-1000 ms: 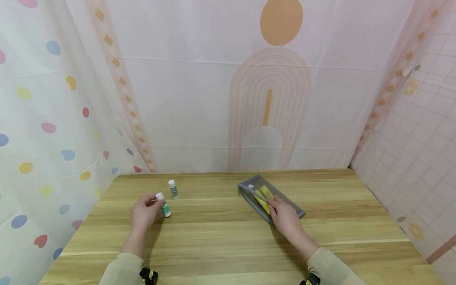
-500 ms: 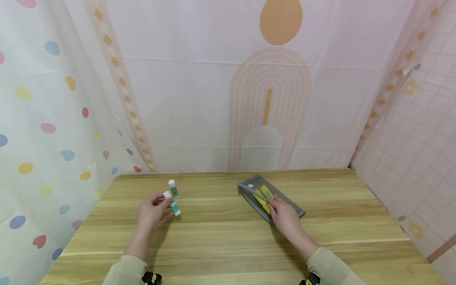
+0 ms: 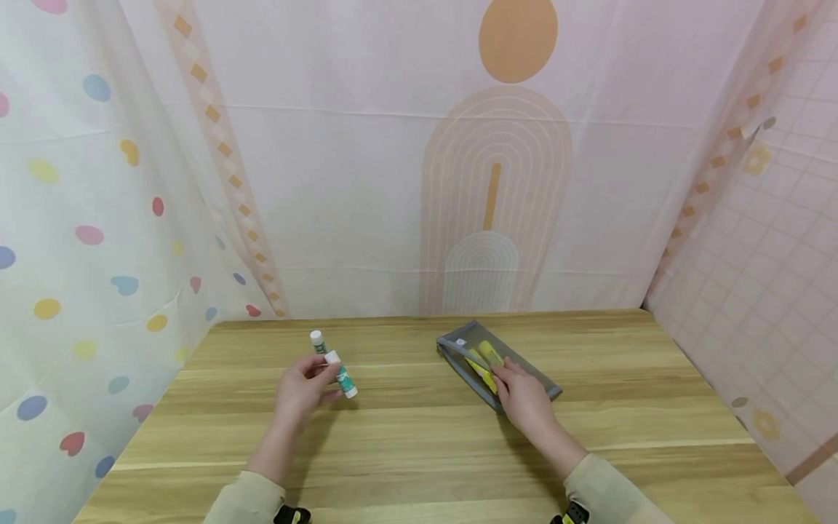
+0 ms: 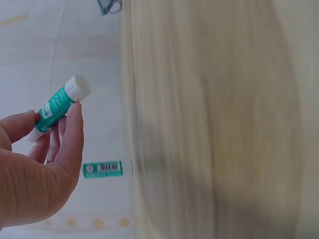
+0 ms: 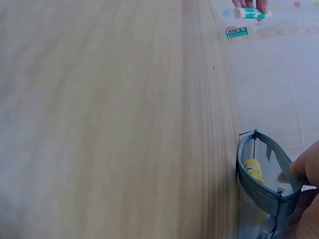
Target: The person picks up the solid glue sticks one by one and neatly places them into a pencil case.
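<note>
Both arms reach forward, and long light sleeves stop before the wrists. The left hand is up in a pinch, with its thumb on one side and its fingers on the other. The right hand is well apart from it. Its back faces up, and its thumb and fingers pinch too. Both arms lean in toward the middle.

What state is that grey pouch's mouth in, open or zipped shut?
The grey pouch is open: in the right wrist view, its edges are parted in a loop, with a yellow item visible inside.
</note>
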